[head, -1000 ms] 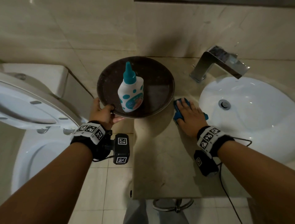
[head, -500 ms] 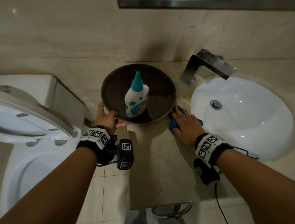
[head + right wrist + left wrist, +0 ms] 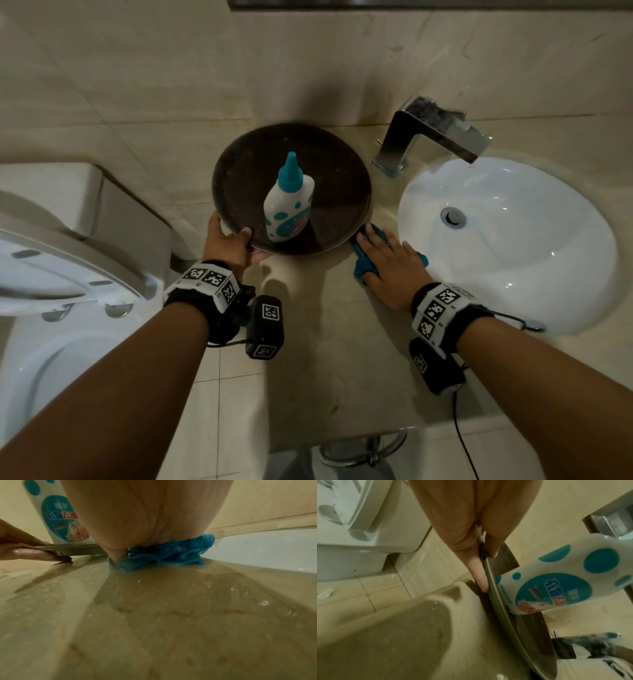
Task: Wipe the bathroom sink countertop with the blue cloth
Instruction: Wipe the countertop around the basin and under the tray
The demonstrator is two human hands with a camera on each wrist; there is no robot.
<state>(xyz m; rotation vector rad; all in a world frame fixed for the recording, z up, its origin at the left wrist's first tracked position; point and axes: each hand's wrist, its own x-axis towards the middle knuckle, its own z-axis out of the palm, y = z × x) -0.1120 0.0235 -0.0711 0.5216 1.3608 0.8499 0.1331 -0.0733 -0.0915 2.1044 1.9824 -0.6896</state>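
Left hand (image 3: 228,247): we see its fingers (image 3: 479,574) pinching the near rim of one dark round tray (image 3: 329,178), lifted off the worktop (image 3: 342,359).
Bottle (image 3: 288,202): one, upright on the tray.
Right hand (image 3: 388,265): fingers flat, pressing one blue cloth (image 3: 171,553) onto the worktop, between tray and sink (image 3: 513,246).
Faucet (image 3: 431,135): one, far right.

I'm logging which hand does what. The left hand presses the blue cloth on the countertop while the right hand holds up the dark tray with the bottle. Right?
The hands are swapped. The head view shows the right hand pressing the blue cloth on the countertop, while the left hand holds up the dark tray with the bottle.
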